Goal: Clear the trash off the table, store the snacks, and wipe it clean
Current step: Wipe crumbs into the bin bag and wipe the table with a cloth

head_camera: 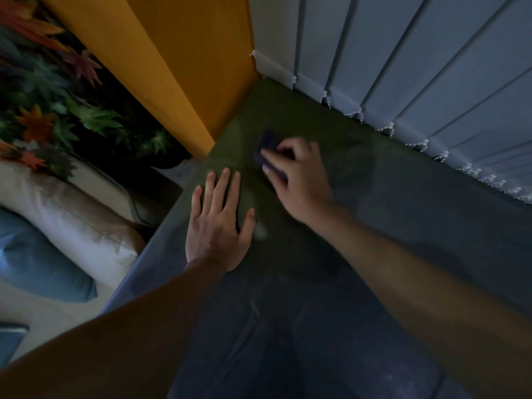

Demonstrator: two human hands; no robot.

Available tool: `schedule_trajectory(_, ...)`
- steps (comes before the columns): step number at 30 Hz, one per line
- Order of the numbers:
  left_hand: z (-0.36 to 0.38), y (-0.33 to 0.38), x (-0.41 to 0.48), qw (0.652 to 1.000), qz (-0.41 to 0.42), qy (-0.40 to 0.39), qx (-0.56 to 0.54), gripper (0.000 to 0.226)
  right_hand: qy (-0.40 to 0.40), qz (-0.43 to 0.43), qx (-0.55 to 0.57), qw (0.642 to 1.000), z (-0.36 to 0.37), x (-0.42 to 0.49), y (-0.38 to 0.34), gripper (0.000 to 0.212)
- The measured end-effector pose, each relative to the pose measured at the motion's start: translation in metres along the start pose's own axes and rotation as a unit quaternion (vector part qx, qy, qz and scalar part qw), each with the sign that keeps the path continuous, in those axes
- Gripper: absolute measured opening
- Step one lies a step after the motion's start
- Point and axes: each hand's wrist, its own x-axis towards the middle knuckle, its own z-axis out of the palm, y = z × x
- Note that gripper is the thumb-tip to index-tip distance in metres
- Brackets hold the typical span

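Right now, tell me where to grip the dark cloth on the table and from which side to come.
Grip the dark cloth across its top, coming from above, as the right hand does. It lies low and soft on the table, so no edge stands up to catch from the side. Only its far-left part shows past that hand.

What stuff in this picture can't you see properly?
All in the head view:
1. Dark cloth: mostly covered by the right hand gripping it, and blurred; its full shape is unclear.
2. Table: near part hidden by both forearms, right side cut off by the frame edge, dim light.
3. Pale spot beside the left hand: too blurred to tell crumb from stain.
4. Leaves at left: blurred, cut off by the edge.
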Motion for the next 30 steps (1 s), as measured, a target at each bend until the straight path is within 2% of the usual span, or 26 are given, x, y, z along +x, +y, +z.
schedule_trajectory(2, 0.000, 0.000, 0.001, 1.000, -0.001, 0.004, -0.005, 0.070, -0.031, -0.077, -0.007, 0.997, -0.002, -0.016, 0.006, 0.037)
schedule_trajectory(3, 0.000, 0.001, 0.002, 1.000, -0.001, 0.006, -0.009, 0.070, -0.026, -0.081, -0.018, 0.996, -0.005, -0.010, 0.016, 0.038)
schedule_trajectory(7, 0.000, 0.000, 0.003, 1.000, -0.011, 0.009, -0.020, 0.071, 0.069, 0.081, -0.058, 0.993, -0.013, 0.032, 0.037, 0.036)
schedule_trajectory(9, -0.001, 0.000, 0.002, 1.000, -0.015, 0.007, -0.023, 0.072, 0.079, 0.112, -0.064, 0.989, -0.009, 0.029, 0.026, 0.036)
schedule_trajectory(11, -0.001, 0.001, 0.001, 1.000, -0.014, 0.002, -0.024, 0.074, 0.056, 0.074, -0.048, 0.995, -0.002, 0.004, 0.008, 0.036)
schedule_trajectory(14, -0.002, 0.002, 0.001, 0.999, -0.016, -0.002, -0.028, 0.076, -0.018, -0.060, -0.034, 0.997, 0.000, -0.037, -0.001, 0.037)
schedule_trajectory(15, -0.002, 0.002, 0.002, 0.999, -0.015, -0.001, -0.030, 0.077, -0.015, -0.068, -0.044, 0.997, -0.004, -0.038, 0.005, 0.038)
schedule_trajectory(16, -0.003, 0.002, 0.002, 0.999, -0.016, 0.000, -0.033, 0.077, 0.008, -0.040, -0.053, 0.998, -0.007, -0.033, 0.012, 0.039)
schedule_trajectory(19, -0.003, 0.001, 0.002, 0.999, -0.015, -0.007, -0.041, 0.080, 0.090, 0.118, -0.066, 0.987, -0.007, -0.015, 0.015, 0.036)
schedule_trajectory(20, -0.003, 0.001, 0.002, 0.999, -0.012, -0.008, -0.046, 0.080, 0.101, 0.134, -0.059, 0.984, -0.004, -0.016, 0.006, 0.035)
schedule_trajectory(21, -0.003, 0.000, 0.001, 0.999, -0.007, -0.008, -0.053, 0.081, 0.096, 0.125, -0.050, 0.986, 0.001, -0.021, -0.005, 0.035)
schedule_trajectory(23, -0.004, -0.001, 0.001, 0.997, 0.000, -0.002, -0.077, 0.083, 0.060, 0.052, -0.033, 0.996, 0.007, -0.041, -0.019, 0.035)
schedule_trajectory(26, -0.008, -0.004, -0.004, 0.989, -0.010, 0.003, -0.146, 0.086, 0.025, -0.019, -0.040, 0.999, 0.000, -0.057, -0.007, 0.039)
schedule_trajectory(28, -0.012, -0.005, -0.007, 0.977, -0.025, -0.005, -0.211, 0.085, 0.048, 0.026, -0.068, 0.996, -0.006, -0.051, 0.001, 0.039)
schedule_trajectory(30, -0.018, -0.006, -0.011, 0.957, -0.047, -0.014, -0.287, 0.083, 0.076, 0.120, -0.076, 0.987, -0.004, -0.043, -0.006, 0.039)
